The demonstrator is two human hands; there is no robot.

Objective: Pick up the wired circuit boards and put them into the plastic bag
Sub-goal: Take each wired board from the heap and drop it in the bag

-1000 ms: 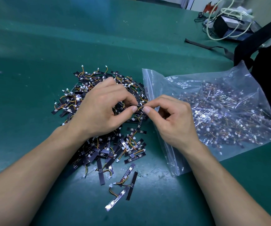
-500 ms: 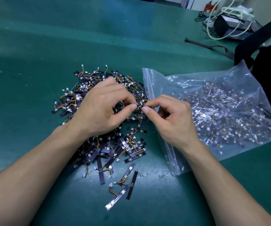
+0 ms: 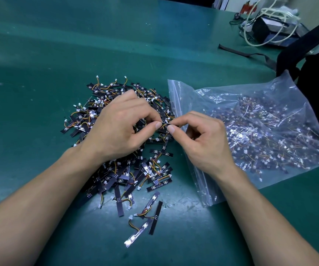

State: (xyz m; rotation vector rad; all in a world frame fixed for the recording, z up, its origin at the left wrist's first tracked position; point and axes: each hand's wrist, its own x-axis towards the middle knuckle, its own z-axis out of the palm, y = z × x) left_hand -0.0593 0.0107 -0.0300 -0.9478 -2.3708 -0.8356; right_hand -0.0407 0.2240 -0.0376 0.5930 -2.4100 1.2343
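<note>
A heap of small black wired circuit boards (image 3: 127,175) with orange and yellow wires and white plugs lies on the green table. To its right lies a clear plastic zip bag (image 3: 260,131) holding many more boards, its opening toward the heap. My left hand (image 3: 120,127) and my right hand (image 3: 202,139) meet above the heap's right edge, by the bag's mouth. Both pinch one thin dark board (image 3: 166,124) between thumb and forefinger. A few stray boards (image 3: 151,212) lie nearer me.
A green table mat (image 3: 39,93) covers the work surface. A black bag with a strap (image 3: 316,60) stands at the far right. Behind it sit a dark box and coiled white cable (image 3: 266,25).
Both hands stay pinched together on the board and have shifted only slightly. The heap and bag have not moved.
</note>
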